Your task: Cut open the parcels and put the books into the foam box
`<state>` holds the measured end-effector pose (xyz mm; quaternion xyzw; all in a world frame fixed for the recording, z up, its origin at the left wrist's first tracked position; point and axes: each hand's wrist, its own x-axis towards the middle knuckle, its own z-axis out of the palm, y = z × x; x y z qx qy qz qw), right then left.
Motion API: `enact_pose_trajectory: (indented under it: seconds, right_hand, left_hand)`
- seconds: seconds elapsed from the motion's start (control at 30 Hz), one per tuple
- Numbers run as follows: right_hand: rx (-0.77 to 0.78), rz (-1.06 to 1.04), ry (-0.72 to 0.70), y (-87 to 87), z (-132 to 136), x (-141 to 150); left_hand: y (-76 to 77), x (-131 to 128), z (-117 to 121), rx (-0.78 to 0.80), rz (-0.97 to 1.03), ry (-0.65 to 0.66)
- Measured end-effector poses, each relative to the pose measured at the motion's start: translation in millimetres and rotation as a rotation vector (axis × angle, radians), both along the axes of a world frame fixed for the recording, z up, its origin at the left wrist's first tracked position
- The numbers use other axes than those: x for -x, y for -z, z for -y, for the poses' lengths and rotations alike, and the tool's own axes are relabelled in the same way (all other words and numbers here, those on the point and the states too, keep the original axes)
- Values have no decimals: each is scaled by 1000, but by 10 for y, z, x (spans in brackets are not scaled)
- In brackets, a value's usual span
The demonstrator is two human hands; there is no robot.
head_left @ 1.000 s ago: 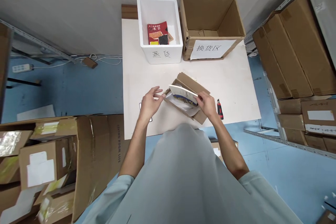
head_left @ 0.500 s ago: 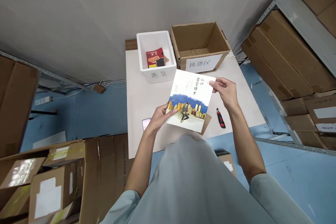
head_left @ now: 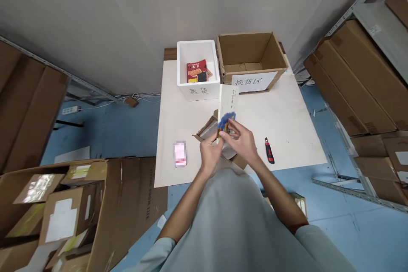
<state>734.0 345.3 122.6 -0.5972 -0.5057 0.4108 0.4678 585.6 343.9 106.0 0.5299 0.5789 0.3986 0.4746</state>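
A white book [head_left: 228, 98] with a blue and yellow city picture stands tilted on edge, its spine turned toward me. My left hand [head_left: 211, 153] grips its lower spine side, fingers closed. My right hand [head_left: 241, 139] pinches the lower cover from the right. Under the book and hands lies an opened small cardboard box [head_left: 204, 129], its flaps up; most of its inside is hidden. A black and red box cutter [head_left: 269, 151] rests on the table to the right of my right hand. The phone [head_left: 180, 154], its screen blurred, lies to the left.
A white foam box [head_left: 198, 92] holding a red book [head_left: 196, 70] stands at the back of the table [head_left: 178, 114]. Beside it is a cardboard box [head_left: 253, 67] with a handwritten label. A big carton [head_left: 127, 208] of parcels sits at lower left; shelves of boxes [head_left: 357, 80] flank the right.
The book has turned from cover-facing to nearly edge-on and narrowed in view. My right hand has moved down and left, close to my left. The small cardboard box now shows more.
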Motion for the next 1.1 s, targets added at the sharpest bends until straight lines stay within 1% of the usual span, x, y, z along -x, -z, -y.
enact_pose_trajectory:
  seconds: [0.07, 0.1, 0.17, 0.2, 0.23, 0.27, 0.33, 0.37, 0.43, 0.5, 0.63, 0.73, 0.77, 0.83, 0.9, 0.93, 0.97, 1.03, 1.1]
  right_hand:
    - [-2, 89, 60, 16, 5, 84]
    - [-5, 132, 100, 9, -1, 71]
    - [-23, 156, 142, -30, -21, -50]
    - [-36, 125, 139, -58, -31, -143]
    - [-45, 64, 119, -88, -38, -246]
    - [-43, -17, 88, -119, -40, -349]
    - [9, -193, 45, -173, -26, -525]
    - [52, -270, 41, -191, -10, -588]
    - [126, -385, 50, -204, 29, -664]
    - [158, -445, 63, -188, 63, -689]
    - [160, -452, 59, -125, 69, -694]
    - [147, -399, 35, -75, 14, -705]
    - [123, -362, 42, -56, -10, -704]
    - [44, -253, 111, -12, -48, -682]
    - [-24, -151, 192, 29, -54, -615]
    - [-32, -130, 195, 45, -40, -560]
    - [-24, -139, 161, 58, -15, -491]
    - [12, -208, 31, 74, 54, -329]
    - [34, -268, -48, 82, 113, -175]
  left_hand:
    - [4, -111, 123, -52, -68, 76]
    - [2, -144, 170, -97, -79, 139]
    - [-8, -154, 207, -166, -61, 249]
    - [-15, -129, 192, -168, -44, 252]
    - [-21, -87, 156, -149, -20, 208]
    - [-27, -30, 102, -114, 18, 128]
    - [-44, 108, -30, -19, 150, -39]
    - [-58, 179, -93, 39, 237, -70]
    - [-104, 295, -179, 161, 388, -34]
    - [-169, 360, -201, 240, 453, 14]
    - [-293, 358, -142, 236, 457, -24]
    - [-335, 329, -119, 231, 440, -63]
    - [-339, 320, -120, 222, 425, -73]
    - [-334, 291, -127, 175, 379, -92]
    - [-316, 232, -126, 69, 312, -111]
    - [-302, 189, -116, -1, 273, -112]
    - [-283, 139, -99, -70, 233, -107]
    - [-229, 28, -44, -174, 151, -63]
    - [-151, -71, 25, -215, 66, 6]
